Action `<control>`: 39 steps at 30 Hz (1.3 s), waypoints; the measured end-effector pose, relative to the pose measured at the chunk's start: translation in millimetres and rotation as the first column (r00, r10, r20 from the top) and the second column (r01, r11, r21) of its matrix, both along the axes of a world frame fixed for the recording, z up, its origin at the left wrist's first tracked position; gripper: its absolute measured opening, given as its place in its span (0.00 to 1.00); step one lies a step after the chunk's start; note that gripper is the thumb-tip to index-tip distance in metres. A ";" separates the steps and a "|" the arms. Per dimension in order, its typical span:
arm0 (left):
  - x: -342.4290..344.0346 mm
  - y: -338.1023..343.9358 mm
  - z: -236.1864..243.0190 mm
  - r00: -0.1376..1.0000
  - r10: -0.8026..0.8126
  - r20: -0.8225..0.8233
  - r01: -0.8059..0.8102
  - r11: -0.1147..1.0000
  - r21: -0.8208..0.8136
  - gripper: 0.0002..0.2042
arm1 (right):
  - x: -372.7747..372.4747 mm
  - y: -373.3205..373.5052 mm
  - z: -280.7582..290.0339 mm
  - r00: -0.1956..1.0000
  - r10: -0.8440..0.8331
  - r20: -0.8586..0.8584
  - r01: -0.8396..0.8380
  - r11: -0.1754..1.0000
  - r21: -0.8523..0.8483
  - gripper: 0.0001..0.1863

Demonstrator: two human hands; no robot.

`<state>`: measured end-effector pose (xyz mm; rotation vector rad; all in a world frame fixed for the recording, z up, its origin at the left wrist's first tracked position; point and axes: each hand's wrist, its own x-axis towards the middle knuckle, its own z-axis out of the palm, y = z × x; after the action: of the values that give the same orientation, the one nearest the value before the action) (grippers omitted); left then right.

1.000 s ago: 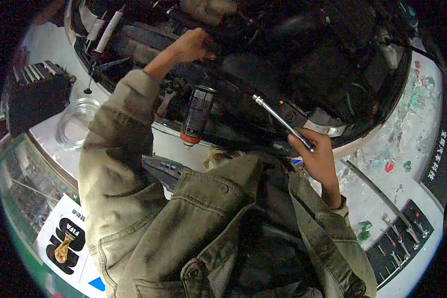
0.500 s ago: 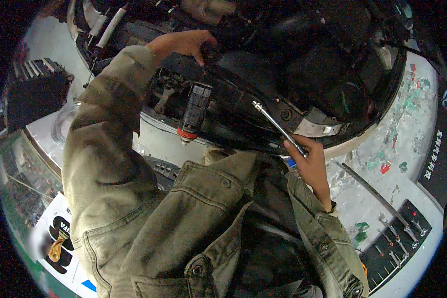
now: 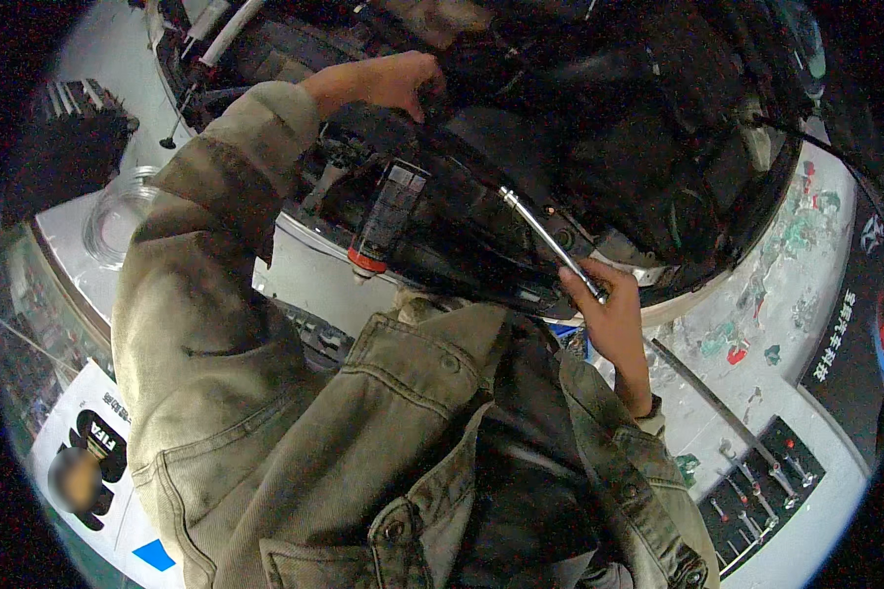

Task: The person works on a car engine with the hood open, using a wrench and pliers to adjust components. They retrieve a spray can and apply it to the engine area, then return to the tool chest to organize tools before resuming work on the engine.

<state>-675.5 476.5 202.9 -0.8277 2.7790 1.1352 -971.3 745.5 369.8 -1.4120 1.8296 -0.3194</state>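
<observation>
My right hand (image 3: 609, 312) grips the lower end of a chrome socket wrench (image 3: 545, 234). The bar slants up and left over the front edge of the engine bay (image 3: 599, 137), its far end free of any bolt that I can see. My left hand (image 3: 398, 83) reaches into the bay with bent fingers and the thumb pointing down. Its fingers curl at a dark part that I cannot make out in the shadow. Between my arms, a black spray can (image 3: 391, 211) with a red band lies tilted on the front edge of the bay.
A rack of wrenches (image 3: 756, 496) lies on the paint-spotted surface at lower right, with a long thin bar (image 3: 712, 388) beside it. Coiled clear tubing (image 3: 118, 221) and a dark finned box (image 3: 74, 147) are at left. A white printed sheet (image 3: 128, 530) shows at lower left.
The view has shifted slightly. The socket wrench has turned a little steeper in my right hand's grip. My left hand stays at the same dark part.
</observation>
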 end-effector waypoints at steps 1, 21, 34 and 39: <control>2.0 -0.5 -1.4 0.999 0.025 -0.030 -0.023 0.997 0.068 0.24 | 1.5 -4.8 -2.4 1.000 0.002 -0.010 -0.002 1.000 -0.019 0.21; -4.4 -16.1 -38.8 0.967 0.060 -0.249 0.029 0.941 0.337 0.15 | 34.2 -82.6 -2.5 0.994 0.100 -0.042 -0.100 0.995 0.001 0.18; 48.2 159.2 53.9 0.312 0.847 -0.430 -0.806 0.475 0.352 0.17 | 101.7 -195.8 -26.7 0.653 0.464 -0.599 -0.586 0.811 -0.011 0.28; -44.2 297.9 71.3 0.040 0.929 -0.368 -0.191 0.368 0.910 0.19 | 126.4 -224.1 -63.9 0.640 0.587 -0.496 -0.666 0.746 0.023 0.32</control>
<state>-719.7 774.4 274.3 -1.8426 1.6607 3.4794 -844.9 521.4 305.8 -2.3052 1.5352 0.2838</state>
